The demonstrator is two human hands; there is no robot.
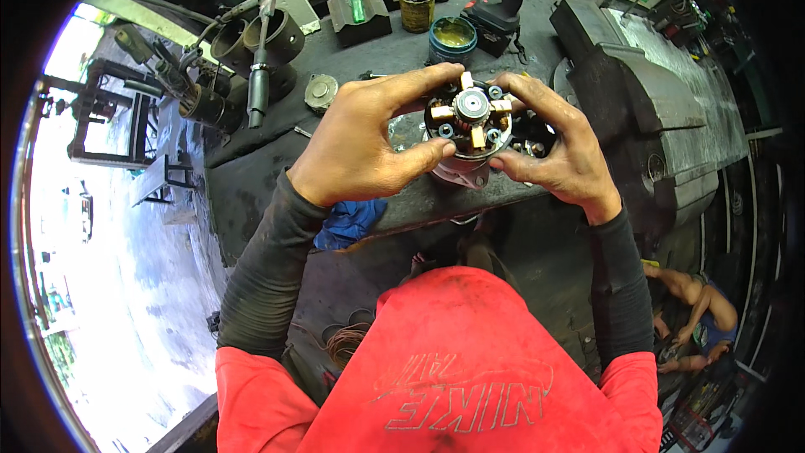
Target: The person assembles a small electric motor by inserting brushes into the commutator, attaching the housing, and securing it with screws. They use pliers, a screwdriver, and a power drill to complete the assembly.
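A starter motor (459,173) stands on the near part of the workbench, its open end facing up. In that end a round commutator (472,104) sits at the middle, with several brass-coloured brushes (478,137) set around it. My left hand (360,130) grips the left side of the rim, thumb in front and index finger behind. From the right, my right hand (566,143) pinches the same rim, its fingertips near the right brush. Small metal parts (530,148) show between my right thumb and fingers; what they are I cannot tell.
A blue cloth (350,223) lies at the bench's front edge. Behind the motor stand a tub of grease (453,37), a brown can (417,7) and a cordless drill (501,13). Metal cylinders with tools (275,38) are at left. Another person (700,310) crouches at lower right.
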